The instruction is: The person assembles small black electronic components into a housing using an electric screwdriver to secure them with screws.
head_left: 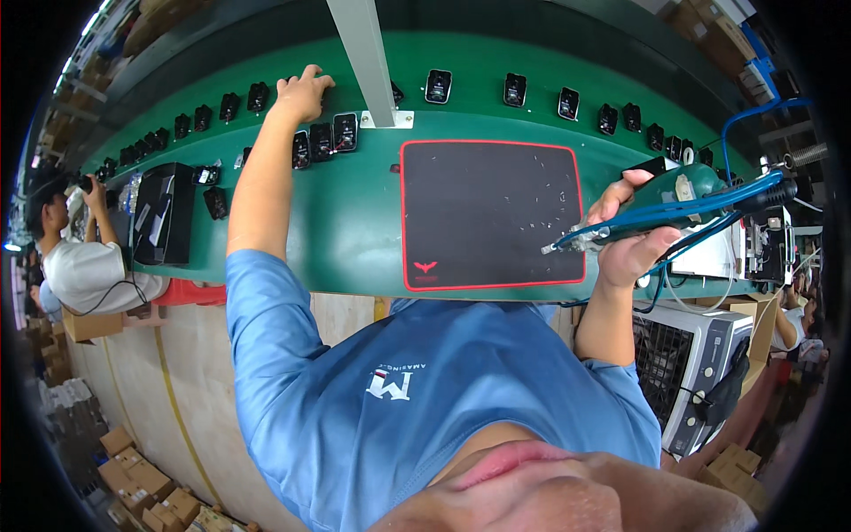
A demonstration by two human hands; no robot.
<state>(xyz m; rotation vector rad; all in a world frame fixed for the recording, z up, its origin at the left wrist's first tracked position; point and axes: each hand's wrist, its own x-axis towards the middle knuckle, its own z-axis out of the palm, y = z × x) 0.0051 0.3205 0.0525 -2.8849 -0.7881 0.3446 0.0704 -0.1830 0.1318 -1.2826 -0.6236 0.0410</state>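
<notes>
My left hand (pixel 304 94) reaches out over the green conveyor belt (pixel 474 62), its fingers apart and bent downward. What lies beneath the fingers is mostly hidden. Close by on the belt sits a small black device casing (pixel 258 97), and several similar black casings (pixel 345 132) stand side by side below the hand on the bench. On the right, my right hand (pixel 625 230) is wrapped round a dark green hand tool (pixel 665 197) with tape on its body. Its narrow tip (pixel 548 249) points left over the black mat (pixel 487 213), and blue cables (pixel 753 188) run along it.
Small pale bits lie on the red-edged mat. A grey metal post (pixel 365 62) rises between belt and bench. At left are a black tray (pixel 163 215) and a seated co-worker (pixel 75 235). A white-framed air cooler (pixel 687 372) stands below the bench at right.
</notes>
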